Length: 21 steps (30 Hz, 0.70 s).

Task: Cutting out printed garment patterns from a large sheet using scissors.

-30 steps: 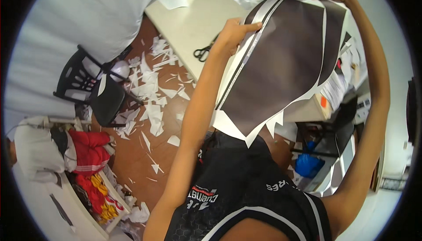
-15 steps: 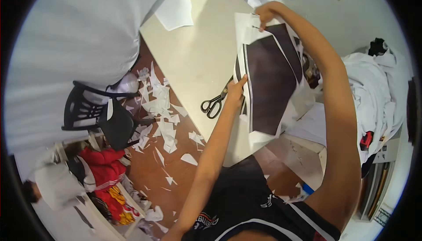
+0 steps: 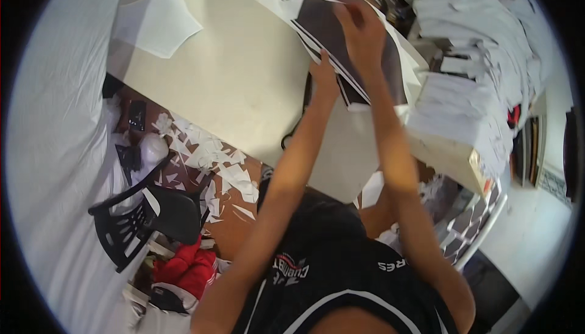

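A loose stack of white-edged sheets with dark panels (image 3: 320, 23) lies at the table's far right, its edges fanned and uneven. My left hand (image 3: 325, 77) grips the stack's near left edge, thumb on top and the other fingers mostly hidden. Over the top dark panel is my right hand (image 3: 364, 35), bent at the wrist; its fingers are smeared by motion. A pair of black-handled scissors (image 3: 286, 141) shows only a bit of its handle beside my left forearm. A white cut piece (image 3: 159, 23) rests flat at the table's far left.
The pale table (image 3: 225, 60) stands before me. White fabric (image 3: 475, 47) is heaped at the right. A black chair (image 3: 177, 212), red clothing (image 3: 186, 270) and white scraps (image 3: 213, 157) are at the lower left. A white curtain (image 3: 55, 120) hangs along the left.
My right hand has left the stack's far edge and come nearer, over the dark panel. The stack now lies turned at a slant. My left hand stays at its edge; the view has shifted.
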Tool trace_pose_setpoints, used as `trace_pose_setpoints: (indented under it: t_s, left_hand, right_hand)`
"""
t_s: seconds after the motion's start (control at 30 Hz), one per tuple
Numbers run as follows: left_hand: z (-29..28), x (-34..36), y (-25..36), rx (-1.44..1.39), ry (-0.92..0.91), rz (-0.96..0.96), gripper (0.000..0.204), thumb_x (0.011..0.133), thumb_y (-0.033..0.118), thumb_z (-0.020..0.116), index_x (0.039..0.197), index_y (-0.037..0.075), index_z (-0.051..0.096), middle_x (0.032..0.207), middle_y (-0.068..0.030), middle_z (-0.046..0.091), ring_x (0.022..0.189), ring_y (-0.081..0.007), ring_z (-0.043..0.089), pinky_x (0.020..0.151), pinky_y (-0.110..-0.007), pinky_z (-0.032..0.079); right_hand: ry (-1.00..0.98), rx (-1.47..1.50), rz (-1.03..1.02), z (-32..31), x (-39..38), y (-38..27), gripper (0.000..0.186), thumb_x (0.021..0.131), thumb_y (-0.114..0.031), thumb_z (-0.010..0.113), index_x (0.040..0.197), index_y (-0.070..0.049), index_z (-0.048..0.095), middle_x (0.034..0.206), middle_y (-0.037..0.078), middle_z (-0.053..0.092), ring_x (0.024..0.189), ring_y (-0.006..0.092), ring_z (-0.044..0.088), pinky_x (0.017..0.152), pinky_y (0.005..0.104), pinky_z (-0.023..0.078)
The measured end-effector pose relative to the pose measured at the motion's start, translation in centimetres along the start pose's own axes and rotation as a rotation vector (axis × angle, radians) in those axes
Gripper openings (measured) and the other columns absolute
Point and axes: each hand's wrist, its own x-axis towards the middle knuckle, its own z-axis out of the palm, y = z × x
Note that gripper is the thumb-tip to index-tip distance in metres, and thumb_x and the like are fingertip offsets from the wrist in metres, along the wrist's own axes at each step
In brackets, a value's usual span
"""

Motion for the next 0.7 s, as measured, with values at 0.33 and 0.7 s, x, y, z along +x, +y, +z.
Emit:
trace_pose_setpoints:
  t_s: [0.33,0.7]
  left_hand:
    - [0.6,2.6,5.6,0.309,-0.268,-0.441,0.036,0.103,0.033,0.046,0.125,0.006,0.053,0.116,-0.0109,0.063,0.100,-0.0277,0.064,0.077,-0.046,0.058]
    - [-5.5,-4.9,7.2,1.140,-0.431,0.177,0.033,0.087,0.018,0.070,0.111,-0.003,0.062,0.086,-0.0099,0.063,0.076,-0.0188,0.061,0.065,-0.031,0.049]
  right_hand:
    - [-0.076,-0.471,0.366,3.8,-29.9,3.4,0.035,0.080,-0.018,0.075,0.111,-0.008,0.062,0.111,0.012,0.060,0.102,0.0313,0.059,0.087,0.0408,0.050]
    - [-0.261,-0.600,0.481,-5.1,-34.7,4.0,0.035,0.079,-0.024,0.072,0.102,-0.005,0.054,0.094,0.017,0.063,0.088,0.0375,0.063,0.074,0.0471,0.051]
